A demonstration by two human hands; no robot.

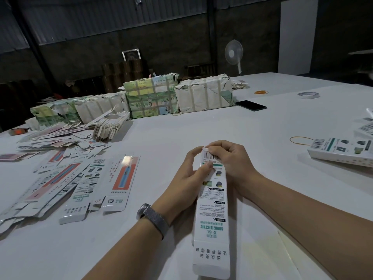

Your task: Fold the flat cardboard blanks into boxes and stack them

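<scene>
A long white cardboard blank point(212, 215) with green print and a barcode lies lengthwise between my hands over the white table point(181, 128). My left hand point(191, 174) grips its left edge near the far end, thumb on the printed face. At the far end, my right hand point(230, 158) pinches the flap by the barcode. Loose flat blanks point(80, 178) lie spread at the left. Folded white boxes point(341, 152) lie at the right edge.
Paper-wrapped bundles point(151, 96) stand in a row at the back of the table, with a leaning stack of blanks point(109, 126) before them. A black phone point(251, 105), a tape roll point(308, 95) and rubber bands point(298, 140) lie at the right. A fan point(234, 52) stands behind.
</scene>
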